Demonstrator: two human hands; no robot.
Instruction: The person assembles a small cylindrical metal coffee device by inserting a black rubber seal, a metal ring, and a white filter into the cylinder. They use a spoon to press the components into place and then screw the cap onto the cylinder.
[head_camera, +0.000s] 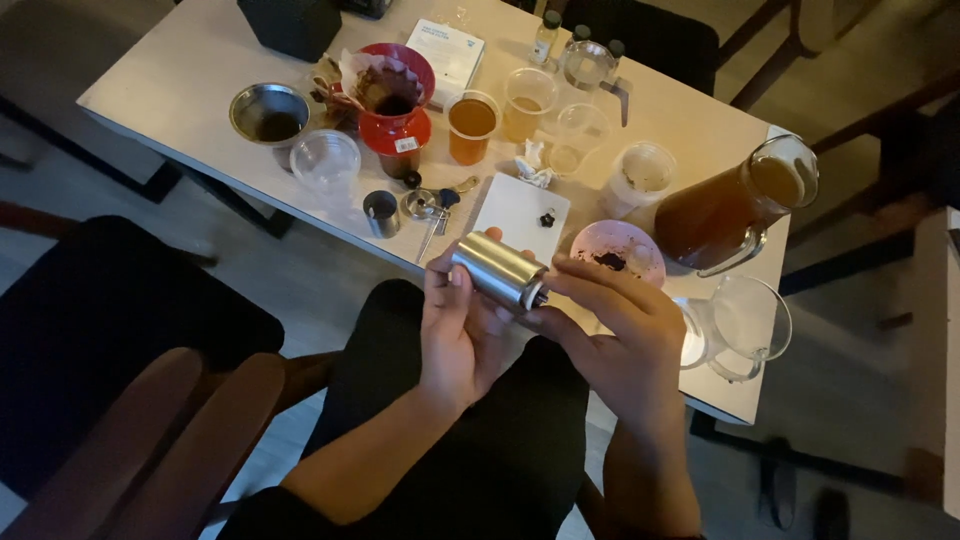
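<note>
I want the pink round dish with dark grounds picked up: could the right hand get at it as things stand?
Probably not at once: the right hand is busy at the end of the steel cylinder. The pink round dish lies just beyond its fingers, with nothing between them.

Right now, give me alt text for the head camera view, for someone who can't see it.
Left hand holds a steel cylindrical hand grinder over the lap while the right hand fingers its end. Beyond, a white table holds a red pour-over dripper, cups of amber liquid, a pink dish and a glass carafe.
</note>
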